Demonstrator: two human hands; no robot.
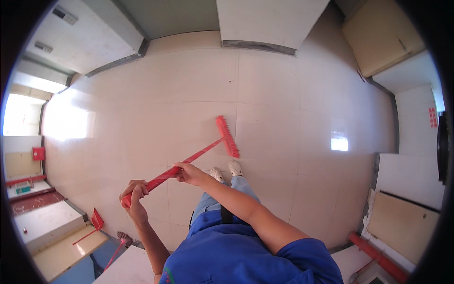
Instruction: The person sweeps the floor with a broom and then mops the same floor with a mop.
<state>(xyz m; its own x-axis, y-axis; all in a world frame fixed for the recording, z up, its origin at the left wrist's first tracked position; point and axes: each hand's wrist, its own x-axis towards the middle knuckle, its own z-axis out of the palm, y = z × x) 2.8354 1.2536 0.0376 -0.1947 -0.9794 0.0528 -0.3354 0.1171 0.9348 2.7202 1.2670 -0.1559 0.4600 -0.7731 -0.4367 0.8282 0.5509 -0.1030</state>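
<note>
A red push broom slants across the view, its bristled head on the pale tiled floor just ahead of my shoes. My left hand is wrapped around the top end of the red handle. Farther down the same handle, my right hand grips it, with the palm side partly hidden. The handle runs from my left hand up and right to the broom head.
A red dustpan and a mop are by the wall at lower left. White wall corners with dark skirting jut in ahead. Red pipes run at lower right; a cream door stands at upper right.
</note>
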